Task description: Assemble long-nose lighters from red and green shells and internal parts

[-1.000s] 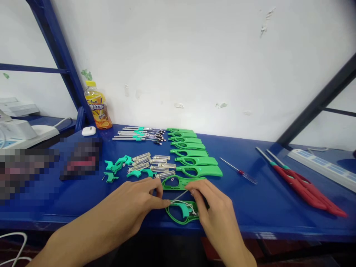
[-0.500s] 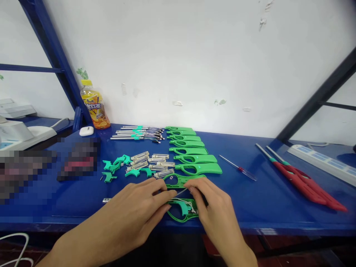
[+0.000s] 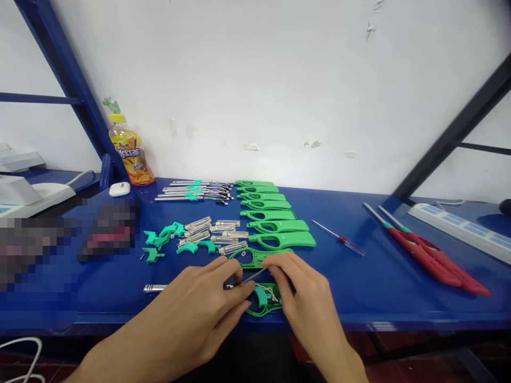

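Both my hands work over a green plastic handle shell [image 3: 263,304] lying open at the near edge of the blue bench [image 3: 379,290]. It holds a teal trigger and thin white wires. My left hand [image 3: 207,303] pinches a thin metal tube [image 3: 155,288] that sticks out to the left, with its fingertips at the shell. My right hand [image 3: 303,295] is closed, pinching the wires and a thin rod at the shell's right side. A second open green shell [image 3: 255,257] lies just beyond my fingers.
A row of closed green handles [image 3: 271,215], small clear gas tanks [image 3: 217,234], teal triggers [image 3: 163,239] and metal tubes with wires [image 3: 195,191] lie behind. A screwdriver [image 3: 339,238], red finished lighters [image 3: 431,260], a power strip [image 3: 459,229] and a drink bottle [image 3: 130,150] stand around.
My left hand has slid forward over the shell and the metal tube's end now shows to its left. My right hand stays pinched at the shell. The view has shifted slightly.
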`<state>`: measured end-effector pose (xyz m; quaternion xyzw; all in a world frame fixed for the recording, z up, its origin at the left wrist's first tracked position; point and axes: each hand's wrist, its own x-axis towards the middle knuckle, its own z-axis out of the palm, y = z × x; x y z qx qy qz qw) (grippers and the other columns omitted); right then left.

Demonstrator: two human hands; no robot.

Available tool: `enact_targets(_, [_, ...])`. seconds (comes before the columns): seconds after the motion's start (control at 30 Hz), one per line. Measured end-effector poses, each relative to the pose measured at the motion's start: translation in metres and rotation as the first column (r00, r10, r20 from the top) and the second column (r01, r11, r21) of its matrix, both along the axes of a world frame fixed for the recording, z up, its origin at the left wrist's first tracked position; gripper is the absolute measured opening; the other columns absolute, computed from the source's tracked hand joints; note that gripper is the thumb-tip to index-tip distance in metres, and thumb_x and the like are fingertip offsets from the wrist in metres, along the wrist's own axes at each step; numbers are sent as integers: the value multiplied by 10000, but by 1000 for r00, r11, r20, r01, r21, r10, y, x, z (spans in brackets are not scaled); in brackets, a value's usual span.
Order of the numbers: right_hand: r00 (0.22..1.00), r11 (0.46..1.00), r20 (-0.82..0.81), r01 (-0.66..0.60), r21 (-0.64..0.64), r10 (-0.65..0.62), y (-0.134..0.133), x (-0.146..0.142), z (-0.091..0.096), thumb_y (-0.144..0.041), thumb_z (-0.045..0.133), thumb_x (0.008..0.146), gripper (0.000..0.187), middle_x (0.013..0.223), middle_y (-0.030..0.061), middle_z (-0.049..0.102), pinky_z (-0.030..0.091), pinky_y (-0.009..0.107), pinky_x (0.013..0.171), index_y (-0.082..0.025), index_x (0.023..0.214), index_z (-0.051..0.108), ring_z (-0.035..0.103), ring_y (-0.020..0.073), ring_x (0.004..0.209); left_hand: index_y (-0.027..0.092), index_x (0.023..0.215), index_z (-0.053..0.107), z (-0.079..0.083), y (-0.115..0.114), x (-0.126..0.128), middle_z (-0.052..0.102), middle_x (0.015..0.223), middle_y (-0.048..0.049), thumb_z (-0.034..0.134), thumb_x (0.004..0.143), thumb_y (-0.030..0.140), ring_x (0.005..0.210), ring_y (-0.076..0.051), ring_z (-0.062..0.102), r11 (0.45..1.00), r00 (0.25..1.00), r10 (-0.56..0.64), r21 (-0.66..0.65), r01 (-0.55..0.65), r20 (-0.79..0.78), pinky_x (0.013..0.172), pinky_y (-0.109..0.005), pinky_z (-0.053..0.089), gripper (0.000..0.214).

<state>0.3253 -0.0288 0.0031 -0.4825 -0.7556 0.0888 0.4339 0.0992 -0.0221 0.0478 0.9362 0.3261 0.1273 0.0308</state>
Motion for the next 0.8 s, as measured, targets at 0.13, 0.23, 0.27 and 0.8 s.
enact_targets(0.13, [1000, 1000, -8, -1, 11, 1, -1, -1, 0, -62, 500, 1075, 274, 1054, -18, 750, 511, 280, 849, -273, 1125, 667, 730, 168, 950, 272, 1231, 696, -1, -1, 3, 652, 1174, -66, 492, 1089, 209, 1016, -267, 690, 1000, 999, 0, 6, 0, 43, 764, -385, 570, 256])
enact_targets(0.23, [999, 999, -37, -16, 28, 17, -1, 0, 2, -57, 518, 1070, 271, 1042, -28, 744, 511, 264, 848, -279, 1119, 666, 722, 150, 945, 282, 1260, 687, -2, -2, 5, 656, 1219, -62, 491, 1087, 201, 1070, -268, 687, 1000, 998, 1, -4, -1, 65, 798, -388, 572, 274])
enact_targets(0.27, [998, 999, -53, -25, 42, 27, -2, 0, 2, -56, 525, 1067, 267, 1036, -31, 743, 513, 255, 846, -280, 1113, 666, 720, 142, 943, 283, 1261, 685, -2, -2, 5, 658, 1223, -59, 487, 1087, 197, 1079, -267, 686, 1000, 998, 4, -12, -3, 68, 808, -389, 572, 277])
enact_targets(0.8, [987, 988, -140, -61, 144, 81, -7, 1, 9, -97, 610, 1038, 194, 979, -20, 775, 551, 288, 824, -275, 1052, 685, 733, 161, 901, 285, 1291, 663, 1, -3, 5, 687, 1223, -51, 481, 1086, 177, 1114, -269, 685, 999, 999, -5, -41, 7, 51, 869, -395, 589, 295])
